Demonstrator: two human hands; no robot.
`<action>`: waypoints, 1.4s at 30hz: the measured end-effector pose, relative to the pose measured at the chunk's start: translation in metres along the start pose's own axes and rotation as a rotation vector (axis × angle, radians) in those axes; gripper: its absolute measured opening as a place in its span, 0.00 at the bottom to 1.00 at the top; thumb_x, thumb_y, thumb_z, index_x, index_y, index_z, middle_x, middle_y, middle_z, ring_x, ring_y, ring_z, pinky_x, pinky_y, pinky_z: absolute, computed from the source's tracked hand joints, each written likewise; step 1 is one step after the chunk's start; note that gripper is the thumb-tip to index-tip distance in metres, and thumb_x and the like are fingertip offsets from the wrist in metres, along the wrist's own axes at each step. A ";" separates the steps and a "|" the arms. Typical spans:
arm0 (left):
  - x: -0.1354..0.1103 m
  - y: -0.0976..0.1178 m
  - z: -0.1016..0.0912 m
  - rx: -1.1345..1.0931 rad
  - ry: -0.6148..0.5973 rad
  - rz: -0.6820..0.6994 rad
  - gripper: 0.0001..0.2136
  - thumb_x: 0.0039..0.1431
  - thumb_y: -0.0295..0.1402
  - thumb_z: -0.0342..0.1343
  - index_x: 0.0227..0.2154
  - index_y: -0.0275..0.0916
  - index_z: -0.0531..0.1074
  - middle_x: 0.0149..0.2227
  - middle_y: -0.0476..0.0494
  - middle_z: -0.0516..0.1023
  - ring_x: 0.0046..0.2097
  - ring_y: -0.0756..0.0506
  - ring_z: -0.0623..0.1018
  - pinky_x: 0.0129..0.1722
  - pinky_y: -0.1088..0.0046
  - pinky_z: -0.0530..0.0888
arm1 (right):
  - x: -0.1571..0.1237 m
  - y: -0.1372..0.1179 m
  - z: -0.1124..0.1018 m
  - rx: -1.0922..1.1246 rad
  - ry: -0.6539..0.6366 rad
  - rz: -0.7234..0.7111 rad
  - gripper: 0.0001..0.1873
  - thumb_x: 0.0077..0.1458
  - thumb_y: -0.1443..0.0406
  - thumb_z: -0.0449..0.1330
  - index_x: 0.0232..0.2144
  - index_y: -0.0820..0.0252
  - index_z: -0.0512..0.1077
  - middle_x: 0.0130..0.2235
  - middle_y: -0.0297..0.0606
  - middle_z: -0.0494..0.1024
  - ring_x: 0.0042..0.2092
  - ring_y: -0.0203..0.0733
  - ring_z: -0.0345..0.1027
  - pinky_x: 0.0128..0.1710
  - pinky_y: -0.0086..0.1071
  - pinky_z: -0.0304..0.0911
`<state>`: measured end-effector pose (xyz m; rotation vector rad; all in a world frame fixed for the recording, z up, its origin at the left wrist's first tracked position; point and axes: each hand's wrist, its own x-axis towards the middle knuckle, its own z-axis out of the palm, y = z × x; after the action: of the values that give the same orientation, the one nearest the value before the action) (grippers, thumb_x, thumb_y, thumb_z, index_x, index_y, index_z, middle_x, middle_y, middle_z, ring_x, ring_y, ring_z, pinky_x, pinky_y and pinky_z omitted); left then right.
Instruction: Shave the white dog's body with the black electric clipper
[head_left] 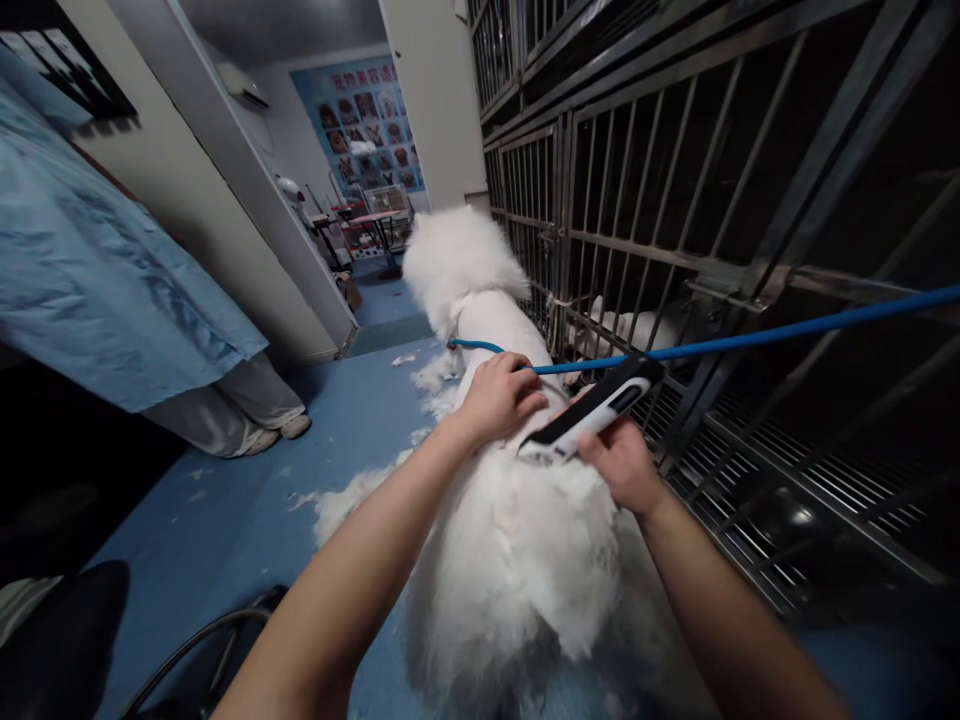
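Observation:
A fluffy white dog (pixel 480 300) stands on the blue floor, facing away from me. My left hand (pixel 499 397) rests on its shaved back with the fingers curled down against the coat. My right hand (pixel 622 465) is closed round a black and white electric clipper (pixel 592 412), whose blade end touches the fur at the edge of the shaved strip. Thick uncut fur (pixel 517 570) covers the dog's rump between my forearms. A blue leash (pixel 750 340) runs from the dog's neck to the right.
Metal cages (pixel 675 180) line the right side; another white animal (pixel 622 330) lies inside one. Clumps of cut fur (pixel 345 500) lie on the floor. A person in a blue gown (pixel 112 280) stands at left. A dark hose (pixel 195 640) curves at bottom left.

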<state>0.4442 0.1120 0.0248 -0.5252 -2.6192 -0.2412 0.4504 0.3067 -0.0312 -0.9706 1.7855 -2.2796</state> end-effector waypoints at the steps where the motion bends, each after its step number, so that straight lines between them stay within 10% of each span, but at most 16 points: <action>1: 0.000 0.000 0.000 0.000 0.005 0.003 0.10 0.60 0.40 0.58 0.35 0.40 0.77 0.46 0.40 0.75 0.47 0.40 0.73 0.48 0.60 0.70 | 0.002 0.002 0.001 -0.002 0.101 -0.022 0.27 0.50 0.45 0.64 0.43 0.56 0.69 0.44 0.42 0.80 0.46 0.49 0.76 0.51 0.44 0.71; 4: -0.002 0.001 0.001 0.003 0.006 0.005 0.11 0.61 0.42 0.57 0.35 0.40 0.77 0.46 0.40 0.75 0.47 0.40 0.73 0.48 0.60 0.70 | 0.002 0.003 0.004 -0.038 0.105 -0.021 0.25 0.51 0.47 0.65 0.43 0.56 0.69 0.44 0.42 0.80 0.46 0.49 0.76 0.51 0.44 0.71; 11: -0.005 0.005 -0.005 0.010 -0.023 -0.039 0.09 0.59 0.40 0.58 0.34 0.40 0.77 0.47 0.40 0.74 0.48 0.40 0.73 0.50 0.60 0.70 | -0.028 -0.027 -0.012 -0.171 -0.379 -0.070 0.19 0.50 0.59 0.68 0.45 0.55 0.75 0.47 0.43 0.81 0.51 0.51 0.75 0.52 0.45 0.70; 18: -0.006 0.021 -0.010 -0.026 -0.020 -0.132 0.12 0.49 0.41 0.65 0.34 0.40 0.77 0.46 0.40 0.74 0.48 0.38 0.73 0.49 0.59 0.71 | -0.021 -0.010 -0.022 -0.126 0.128 -0.103 0.23 0.53 0.52 0.65 0.48 0.53 0.69 0.48 0.41 0.80 0.50 0.47 0.75 0.57 0.45 0.67; 25: -0.008 0.020 -0.007 0.031 -0.009 -0.130 0.14 0.49 0.43 0.66 0.34 0.41 0.76 0.48 0.40 0.73 0.49 0.38 0.73 0.49 0.58 0.71 | -0.013 -0.010 -0.025 -0.162 -0.224 0.052 0.20 0.51 0.53 0.66 0.43 0.55 0.75 0.45 0.41 0.82 0.49 0.49 0.76 0.54 0.46 0.69; 30: -0.011 0.016 -0.006 0.050 0.012 -0.100 0.11 0.52 0.41 0.64 0.34 0.40 0.76 0.45 0.41 0.74 0.48 0.39 0.73 0.49 0.60 0.71 | -0.012 0.002 -0.024 -0.061 0.033 -0.005 0.23 0.50 0.53 0.67 0.46 0.53 0.71 0.47 0.40 0.81 0.50 0.48 0.76 0.56 0.46 0.68; 35: -0.011 0.012 -0.004 0.053 0.015 -0.085 0.14 0.51 0.44 0.65 0.35 0.41 0.76 0.48 0.39 0.73 0.50 0.38 0.72 0.50 0.58 0.70 | -0.016 -0.004 -0.021 -0.150 -0.276 0.088 0.18 0.49 0.60 0.67 0.44 0.55 0.74 0.44 0.40 0.82 0.47 0.49 0.77 0.51 0.45 0.72; 42: -0.013 0.004 -0.007 0.037 -0.005 -0.041 0.14 0.52 0.45 0.65 0.36 0.41 0.76 0.48 0.39 0.73 0.49 0.38 0.73 0.49 0.58 0.70 | -0.019 -0.011 -0.020 -0.153 -0.131 0.071 0.16 0.52 0.58 0.65 0.44 0.54 0.74 0.46 0.39 0.81 0.49 0.46 0.76 0.53 0.43 0.70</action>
<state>0.4593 0.1101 0.0249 -0.4613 -2.6361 -0.2045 0.4585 0.3351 -0.0312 -1.0356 1.9276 -2.0132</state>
